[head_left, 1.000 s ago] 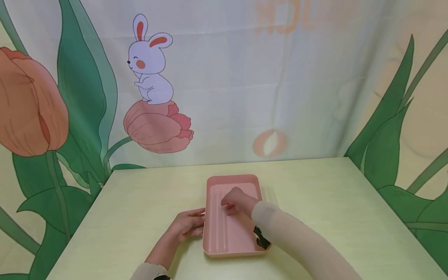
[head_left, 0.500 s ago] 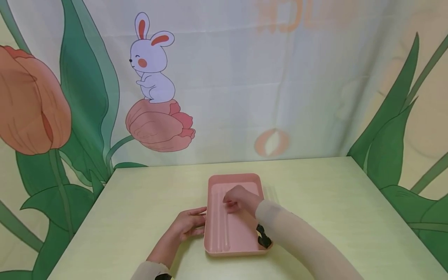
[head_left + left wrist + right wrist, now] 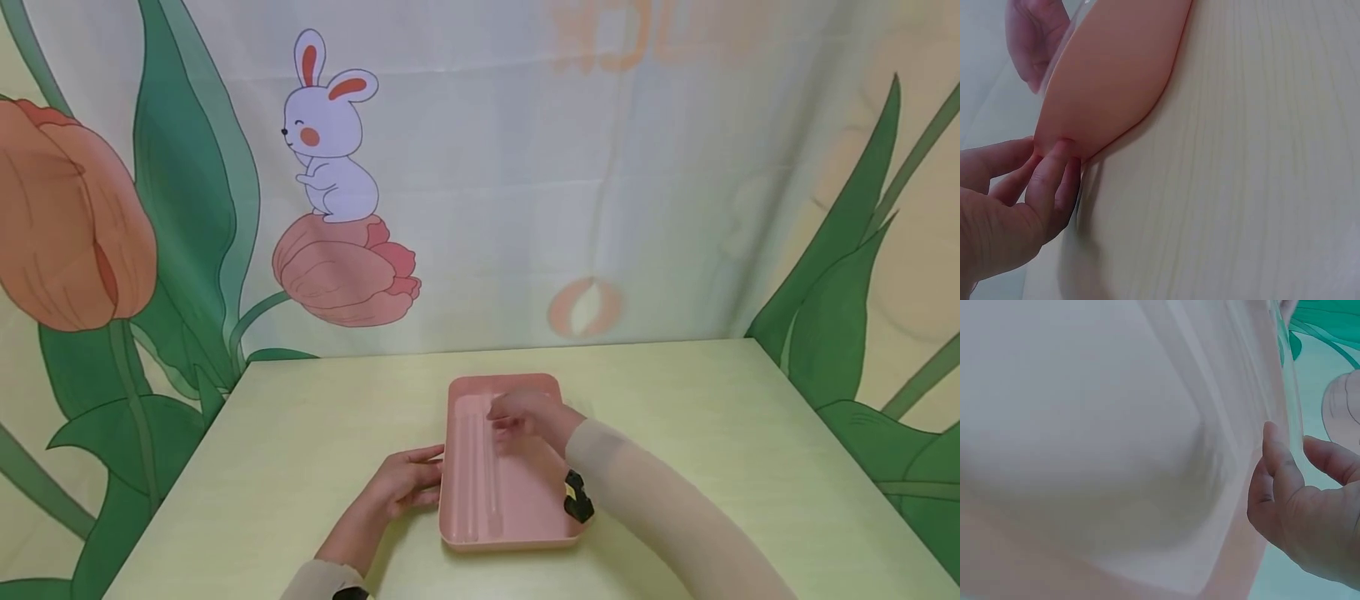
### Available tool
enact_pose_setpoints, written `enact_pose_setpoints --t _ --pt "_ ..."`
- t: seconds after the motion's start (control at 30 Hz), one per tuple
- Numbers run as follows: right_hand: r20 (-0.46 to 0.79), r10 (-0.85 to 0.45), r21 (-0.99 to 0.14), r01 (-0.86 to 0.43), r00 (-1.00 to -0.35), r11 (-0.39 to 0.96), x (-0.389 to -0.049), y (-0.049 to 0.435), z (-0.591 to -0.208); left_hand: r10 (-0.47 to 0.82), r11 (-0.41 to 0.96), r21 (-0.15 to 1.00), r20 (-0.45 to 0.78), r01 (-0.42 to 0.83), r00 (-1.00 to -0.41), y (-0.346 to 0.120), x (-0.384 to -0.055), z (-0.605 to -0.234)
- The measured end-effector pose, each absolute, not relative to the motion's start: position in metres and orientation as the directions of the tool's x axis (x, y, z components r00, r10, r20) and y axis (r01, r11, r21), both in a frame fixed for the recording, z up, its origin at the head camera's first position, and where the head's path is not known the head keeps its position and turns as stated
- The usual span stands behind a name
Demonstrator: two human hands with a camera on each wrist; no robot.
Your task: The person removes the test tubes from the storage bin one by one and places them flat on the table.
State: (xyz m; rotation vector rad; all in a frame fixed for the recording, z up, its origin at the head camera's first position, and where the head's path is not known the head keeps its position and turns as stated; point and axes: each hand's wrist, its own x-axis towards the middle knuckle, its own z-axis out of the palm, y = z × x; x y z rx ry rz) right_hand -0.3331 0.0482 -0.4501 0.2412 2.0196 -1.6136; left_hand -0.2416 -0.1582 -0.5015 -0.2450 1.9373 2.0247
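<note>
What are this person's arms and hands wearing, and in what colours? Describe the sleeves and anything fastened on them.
The left hand and right hand are gloveless. The left sleeve and right sleeve are plain, pale beige. A black piece with a small yellowish patch sits near the right cuff; another black piece at the left is partly cut off by the frame.

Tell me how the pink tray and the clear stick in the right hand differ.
The tray is pink and opaque; the stick is clear and see-through.
The tray is broad with raised walls; the stick is thin and narrow.
The tray rests on the table; the stick is held between the thumb and fingers of the right hand.
Both are longer than wide.
</note>
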Motion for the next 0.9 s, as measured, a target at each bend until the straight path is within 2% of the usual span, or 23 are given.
enact_pose_setpoints --t 0.4,0.9 --pt "-0.505 -0.199 -0.86 0.469 -0.84 0.202 -0.335 0.062 -0.431 0.114 -0.025 0.932 -0.357 -0.362 -0.927 -0.159 -0.244 -0.502" --pt "-0.485 -0.27 -0.872 0.436 -0.832 0.222 -0.335 0.083 -0.41 0.116 -0.026 0.932 -0.356 -0.361 -0.927 -0.158 -0.243 -0.501"
